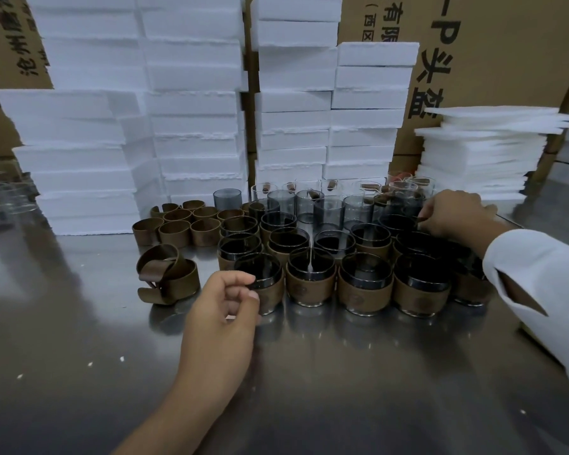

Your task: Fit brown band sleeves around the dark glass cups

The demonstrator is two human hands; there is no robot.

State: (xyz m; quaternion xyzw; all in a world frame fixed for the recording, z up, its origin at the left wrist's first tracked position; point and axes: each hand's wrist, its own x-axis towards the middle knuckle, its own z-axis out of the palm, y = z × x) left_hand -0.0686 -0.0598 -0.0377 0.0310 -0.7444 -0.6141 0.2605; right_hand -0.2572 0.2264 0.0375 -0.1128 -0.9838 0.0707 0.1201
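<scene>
Left hand (224, 300): fingers curled at the rim of the front-left sleeved dark glass cup (265, 285), probably steadying it; firm hold cannot be told.
Right hand (454, 213): pinching the rim of a bare dark glass cup (396, 223) at the back, probably fetching it.
Loose brown band sleeves (178, 224): grouped left, near.
</scene>
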